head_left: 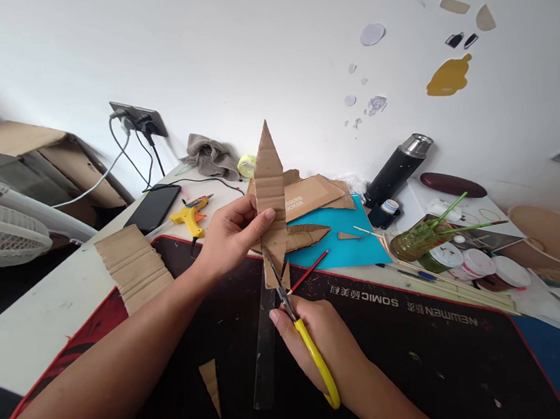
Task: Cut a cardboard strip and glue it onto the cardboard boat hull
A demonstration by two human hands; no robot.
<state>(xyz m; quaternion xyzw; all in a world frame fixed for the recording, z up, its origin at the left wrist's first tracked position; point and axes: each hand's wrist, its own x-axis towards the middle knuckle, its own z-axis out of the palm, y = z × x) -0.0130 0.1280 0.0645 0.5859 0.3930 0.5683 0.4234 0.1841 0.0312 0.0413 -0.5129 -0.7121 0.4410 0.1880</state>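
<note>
My left hand (237,234) pinches a long cardboard strip (269,177) between thumb and fingers, its pointed end upward. Wrapped around yellow-handled scissors (308,343) is my right hand (323,338). The scissor blades sit at the strip's lower end, where a slanted cut shows. Behind the strip lies a pointed cardboard piece (307,236) on a blue sheet (364,244). A small cardboard triangle (210,385) rests on the black mat (401,363), left of my right hand. A ruler-like dark strip (263,351) lies beneath the scissors.
At left are a corrugated cardboard piece (133,265), a yellow glue gun (191,217), a phone (154,208) and a fan (1,222). A red pencil (311,269) lies near the blue sheet. On the right stand a black flask (398,167), a jar (408,242) and paint pots (480,262).
</note>
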